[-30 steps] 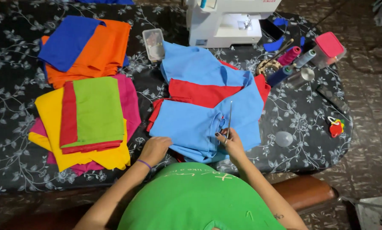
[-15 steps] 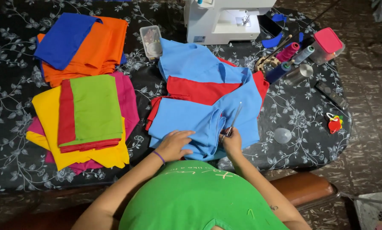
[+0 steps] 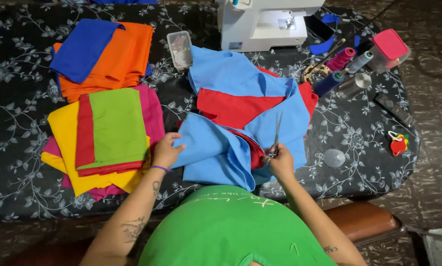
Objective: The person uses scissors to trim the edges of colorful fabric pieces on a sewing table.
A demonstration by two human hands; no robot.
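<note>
Just below the white sewing machine (image 3: 263, 22), on the black flowered tablecloth (image 3: 14, 187): light blue cloth (image 3: 216, 152) heaped over red cloth (image 3: 231, 106), partly folded and rumpled. Left hand (image 3: 166, 150) closed on the near left edge of the blue cloth, pinching and lifting it, purple band at the wrist. Right hand (image 3: 281, 162) wrapped around the handles of scissors (image 3: 276, 140), blades pointing away toward the machine and lying over the blue cloth; whether open or closed, too thin to tell.

Left of the machine: a stack of orange cloth (image 3: 117, 54) with dark blue cloth (image 3: 83, 47) on top, and nearer, a pile of yellow, pink, red and green pieces (image 3: 112, 128), lying flat and sorted. Close beside the machine's left foot, a small clear box (image 3: 179, 49). Right of the machine: thread spools (image 3: 346, 61), a pink-lidded tub (image 3: 389, 48), and a small red trinket (image 3: 397, 144) near the table's edge.

By the look of it, cutting barely under way or about to start: no fresh cut edge or loose offcut visible on the blue cloth, the bulk of it in one bunched piece, with flattening and cutting left to do.
</note>
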